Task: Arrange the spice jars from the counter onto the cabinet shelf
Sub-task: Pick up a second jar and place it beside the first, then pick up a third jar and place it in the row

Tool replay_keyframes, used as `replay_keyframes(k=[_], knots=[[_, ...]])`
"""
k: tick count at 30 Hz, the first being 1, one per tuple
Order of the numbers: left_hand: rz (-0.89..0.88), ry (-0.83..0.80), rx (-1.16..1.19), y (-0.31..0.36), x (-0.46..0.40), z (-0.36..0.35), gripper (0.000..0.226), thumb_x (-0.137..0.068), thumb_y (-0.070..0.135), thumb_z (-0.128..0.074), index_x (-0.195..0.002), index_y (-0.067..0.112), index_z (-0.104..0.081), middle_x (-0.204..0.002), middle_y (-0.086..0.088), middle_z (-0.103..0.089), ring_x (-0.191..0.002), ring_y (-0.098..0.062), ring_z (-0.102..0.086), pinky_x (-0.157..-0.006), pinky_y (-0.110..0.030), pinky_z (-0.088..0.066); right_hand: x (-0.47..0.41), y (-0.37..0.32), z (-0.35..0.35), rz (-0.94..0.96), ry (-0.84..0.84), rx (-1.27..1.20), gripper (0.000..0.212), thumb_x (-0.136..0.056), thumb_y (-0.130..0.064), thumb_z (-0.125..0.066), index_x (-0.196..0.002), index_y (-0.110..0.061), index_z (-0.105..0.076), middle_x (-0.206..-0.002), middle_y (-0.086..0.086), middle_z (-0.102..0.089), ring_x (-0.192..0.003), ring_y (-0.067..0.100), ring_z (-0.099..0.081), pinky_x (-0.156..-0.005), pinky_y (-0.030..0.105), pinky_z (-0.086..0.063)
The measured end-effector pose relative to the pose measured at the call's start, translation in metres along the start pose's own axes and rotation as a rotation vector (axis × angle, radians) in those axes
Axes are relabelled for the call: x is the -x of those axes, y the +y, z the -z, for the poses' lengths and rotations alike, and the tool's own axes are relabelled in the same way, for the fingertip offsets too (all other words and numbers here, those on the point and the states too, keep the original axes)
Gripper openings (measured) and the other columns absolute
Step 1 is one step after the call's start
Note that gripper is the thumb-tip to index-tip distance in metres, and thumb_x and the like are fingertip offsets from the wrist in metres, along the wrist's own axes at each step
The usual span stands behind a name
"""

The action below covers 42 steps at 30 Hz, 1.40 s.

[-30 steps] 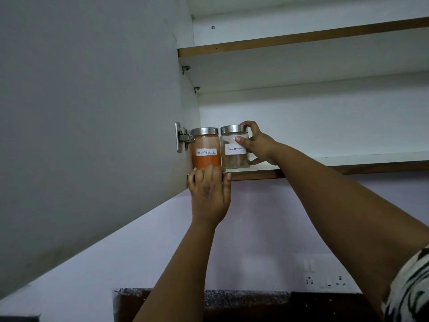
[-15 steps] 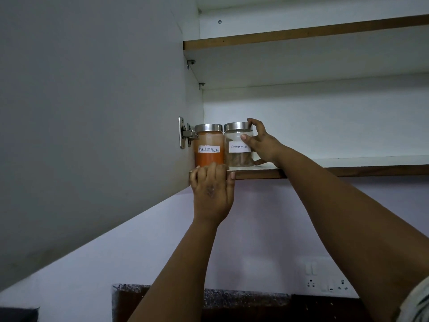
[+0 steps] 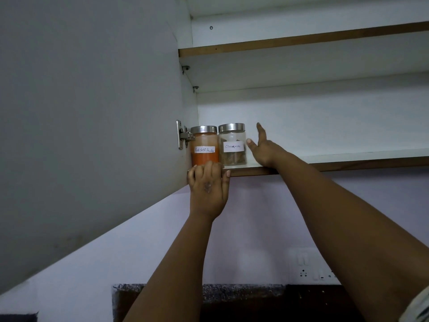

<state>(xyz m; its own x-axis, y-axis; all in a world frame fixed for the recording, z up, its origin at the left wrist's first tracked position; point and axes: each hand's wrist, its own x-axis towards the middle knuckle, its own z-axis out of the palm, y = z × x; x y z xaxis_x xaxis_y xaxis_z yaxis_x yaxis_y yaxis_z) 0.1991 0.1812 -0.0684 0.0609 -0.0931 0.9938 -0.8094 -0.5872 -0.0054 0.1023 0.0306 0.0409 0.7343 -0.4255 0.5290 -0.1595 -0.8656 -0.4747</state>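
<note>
Steel-lidded cinnamon jar stood beside chilli jar; your right hand was spread wide, left hand gripped shelf edge.

chilli jar: orange | cinnamon jar: brown | shelf: white

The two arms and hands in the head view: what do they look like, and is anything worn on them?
Both forearms are bare, with no watch, ring or glove in view. The left hand has a small dark mark on its back. The right hand shows nothing like it. At the lower right corner, a bit of pale patterned sleeve shows on the right arm.
</note>
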Motion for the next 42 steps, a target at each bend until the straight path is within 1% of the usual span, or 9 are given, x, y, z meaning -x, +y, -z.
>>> replay_keyframes(k=[6,8,12,16,22,28,35,38,42], knots=[[0.052,0.002,0.037,0.011,0.004,0.01,0.034,-0.1,0.035,-0.039,-0.103,0.009,-0.061,-0.101,-0.008,-0.062,-0.1,-0.029,-0.056,-0.104,-0.048,-0.04,0.045,0.011,-0.004,0.014,0.121,0.405,0.074,-0.098,-0.061,-0.014,-0.153,-0.025,0.019,-0.108,0.01,-0.069,-0.089,0.028,-0.063,-0.072,0.036,-0.043],[0.099,-0.015,0.06,0.019,0.01,0.01,0.034,-0.099,0.031,-0.04,-0.112,0.008,-0.061,-0.113,-0.011,-0.061,-0.111,-0.031,-0.055,-0.106,-0.05,-0.04,0.06,0.018,-0.006,0.062,0.206,0.464,0.068,-0.1,-0.056,-0.016,-0.156,-0.026,0.008,-0.108,0.009,-0.069,-0.098,0.029,-0.061,-0.082,0.038,-0.039],[0.117,-0.026,0.132,0.047,0.034,0.003,0.049,-0.097,0.023,-0.046,-0.142,0.003,-0.046,-0.148,-0.018,-0.042,-0.141,-0.037,-0.032,-0.111,-0.053,-0.031,0.094,0.048,-0.027,0.178,0.381,0.484,0.062,-0.1,-0.052,-0.028,-0.156,-0.027,-0.015,-0.154,0.006,-0.036,-0.141,0.028,-0.031,-0.116,0.046,-0.014],[0.082,-0.233,0.218,0.071,0.08,0.009,0.064,-0.096,0.026,-0.05,-0.153,0.008,-0.027,-0.161,-0.016,-0.017,-0.149,-0.035,-0.014,-0.118,-0.05,-0.015,0.135,0.074,-0.061,0.218,0.408,0.254,0.07,-0.098,-0.048,-0.042,-0.156,-0.025,-0.012,-0.164,0.004,-0.001,-0.151,0.026,0.001,-0.119,0.047,-0.005],[0.326,-0.745,0.079,0.064,0.209,0.014,0.077,-0.097,0.035,-0.051,-0.156,0.01,-0.009,-0.163,-0.016,-0.006,-0.15,-0.035,-0.007,-0.122,-0.048,-0.011,0.212,0.129,-0.136,-0.021,0.105,0.092,0.069,-0.099,-0.048,-0.042,-0.155,-0.03,-0.005,-0.164,0.003,0.004,-0.151,0.024,0.002,-0.12,0.047,-0.004],[0.472,-1.045,0.094,0.083,0.322,0.029,0.08,-0.094,0.036,-0.055,-0.154,0.002,-0.014,-0.158,-0.024,-0.013,-0.145,-0.042,-0.015,-0.118,-0.048,-0.018,0.291,0.208,-0.21,-0.249,-0.234,0.092,0.076,-0.097,-0.051,-0.044,-0.156,-0.027,-0.003,-0.163,0.012,-0.001,-0.15,0.032,-0.002,-0.119,0.052,-0.008],[0.703,-1.371,0.146,0.097,0.394,0.052,0.082,-0.093,0.036,-0.058,-0.155,0.01,-0.011,-0.161,-0.018,-0.003,-0.147,-0.038,-0.006,-0.115,-0.05,-0.023,0.367,0.25,-0.271,-0.278,-0.724,0.172,0.117,-0.073,-0.08,-0.05,-0.154,-0.026,0.014,-0.163,0.012,0.0,-0.148,0.038,0.001,-0.119,0.054,-0.009],[0.753,-1.448,0.145,0.099,0.403,0.063,0.084,-0.091,0.037,-0.061,-0.154,0.01,-0.012,-0.16,-0.016,-0.004,-0.146,-0.037,-0.009,-0.114,-0.048,-0.025,0.382,0.255,-0.288,-0.215,-0.935,0.166,0.121,-0.067,-0.071,-0.069,-0.155,-0.028,0.002,-0.16,0.012,-0.013,-0.146,0.038,-0.012,-0.117,0.051,-0.019],[0.771,-1.595,0.151,0.105,0.415,0.078,0.096,-0.086,0.043,-0.068,-0.154,0.008,-0.009,-0.158,-0.018,-0.009,-0.145,-0.037,-0.015,-0.114,-0.044,-0.024,0.383,0.259,-0.292,-0.102,-0.815,0.109,0.09,-0.067,-0.051,-0.08,-0.139,-0.021,-0.035,-0.133,0.008,-0.045,-0.123,0.027,-0.045,-0.095,0.034,-0.043]])
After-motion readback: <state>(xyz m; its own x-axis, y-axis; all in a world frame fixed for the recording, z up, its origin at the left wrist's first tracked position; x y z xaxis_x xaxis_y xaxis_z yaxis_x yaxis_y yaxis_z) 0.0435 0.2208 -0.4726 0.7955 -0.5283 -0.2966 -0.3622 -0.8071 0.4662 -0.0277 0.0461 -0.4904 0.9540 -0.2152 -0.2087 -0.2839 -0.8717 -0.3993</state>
